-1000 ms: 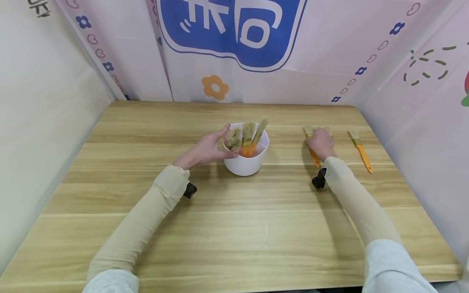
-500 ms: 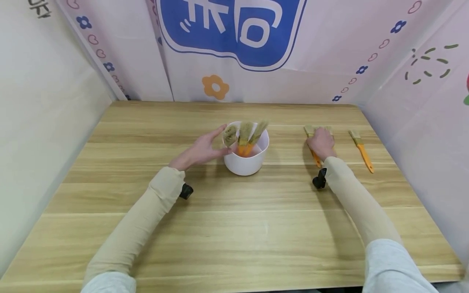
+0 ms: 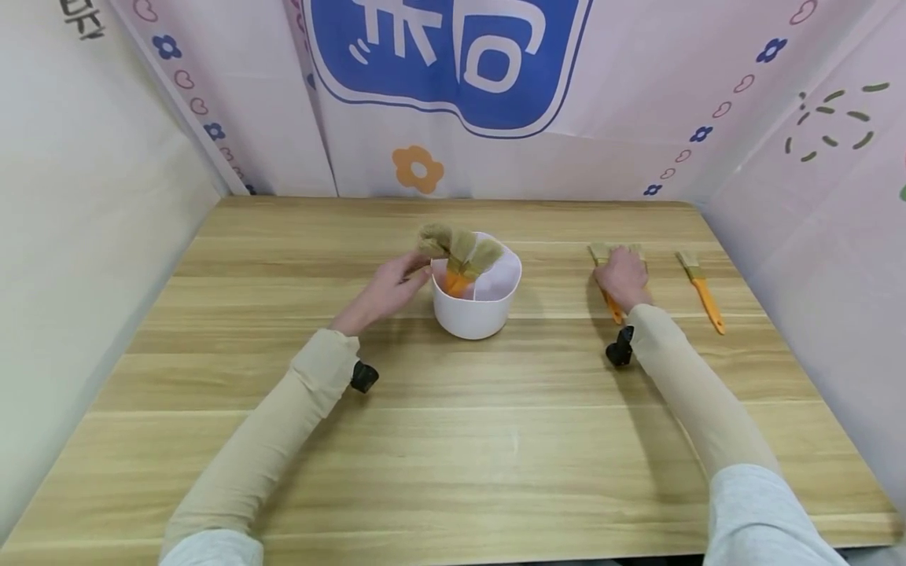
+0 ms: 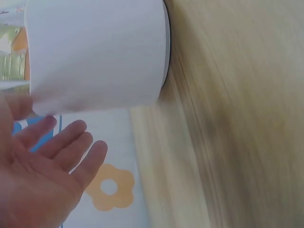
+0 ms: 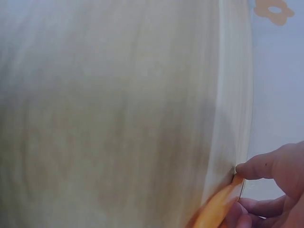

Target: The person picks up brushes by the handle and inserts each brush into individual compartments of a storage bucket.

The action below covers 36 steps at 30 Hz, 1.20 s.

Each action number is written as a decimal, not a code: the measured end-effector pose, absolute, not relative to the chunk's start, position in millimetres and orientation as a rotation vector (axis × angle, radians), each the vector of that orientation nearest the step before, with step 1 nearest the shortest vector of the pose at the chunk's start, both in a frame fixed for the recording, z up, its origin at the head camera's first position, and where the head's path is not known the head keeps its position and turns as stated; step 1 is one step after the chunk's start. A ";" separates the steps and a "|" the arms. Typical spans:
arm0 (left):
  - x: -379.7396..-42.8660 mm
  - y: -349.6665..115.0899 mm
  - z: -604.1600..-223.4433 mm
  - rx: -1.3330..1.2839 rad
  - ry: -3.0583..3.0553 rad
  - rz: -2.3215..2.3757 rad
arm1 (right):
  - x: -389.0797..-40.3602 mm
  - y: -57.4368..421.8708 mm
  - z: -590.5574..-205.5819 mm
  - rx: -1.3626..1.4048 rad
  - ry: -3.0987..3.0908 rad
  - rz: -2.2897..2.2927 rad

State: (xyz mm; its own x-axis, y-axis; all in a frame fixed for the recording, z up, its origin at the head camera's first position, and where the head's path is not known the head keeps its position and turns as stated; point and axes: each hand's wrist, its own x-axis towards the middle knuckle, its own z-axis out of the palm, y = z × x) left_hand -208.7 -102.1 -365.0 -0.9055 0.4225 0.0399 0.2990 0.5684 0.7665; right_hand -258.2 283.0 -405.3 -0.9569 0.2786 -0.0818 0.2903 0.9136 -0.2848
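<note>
A white divided bin (image 3: 473,318) stands mid-table with several paintbrushes (image 3: 462,248) in its left compartment, bristles up and leaning left. My left hand (image 3: 388,291) is at the bin's left rim. In the left wrist view its fingers extend loosely beside the white wall (image 4: 95,52), with the thumb right at the rim. To the right, my right hand (image 3: 623,279) pinches an orange-handled paintbrush (image 5: 216,209) between thumb and fingers, low over the table. Bristles of two brushes show around this hand in the head view; their middles are hidden beneath it.
Another orange-handled paintbrush (image 3: 701,291) lies on the wooden table (image 3: 453,456), right of my right hand. A printed wall sheet (image 3: 538,173) rises behind the table's far edge, and white walls (image 3: 92,196) flank it.
The brushes in the bin have tipped toward the left and the bin's divider shows more fully. My left hand has drawn back slightly left from the bin. My right hand stays in place.
</note>
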 end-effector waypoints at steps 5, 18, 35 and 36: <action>-205.0 -97.7 -368.2 0.554 2.619 1.289 | -257.1 284.7 -404.4 0.456 3.031 -0.477; -197.9 -86.7 -371.0 0.515 2.548 1.245 | -256.3 284.8 -407.2 0.444 3.035 -0.489; -203.2 -88.6 -365.6 0.548 2.493 1.238 | -257.6 285.6 -408.5 0.410 3.053 -0.445; -204.0 -89.1 -365.1 0.560 2.498 1.213 | -257.6 285.7 -408.8 0.412 3.054 -0.439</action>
State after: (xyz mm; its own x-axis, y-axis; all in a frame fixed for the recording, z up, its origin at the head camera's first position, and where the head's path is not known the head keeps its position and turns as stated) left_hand -204.0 -89.1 -365.1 -0.8763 0.4706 -0.1027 0.2101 0.5653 0.7976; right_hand -257.6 285.7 -408.8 -0.9646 0.2555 -0.0660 0.2637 0.9252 -0.2727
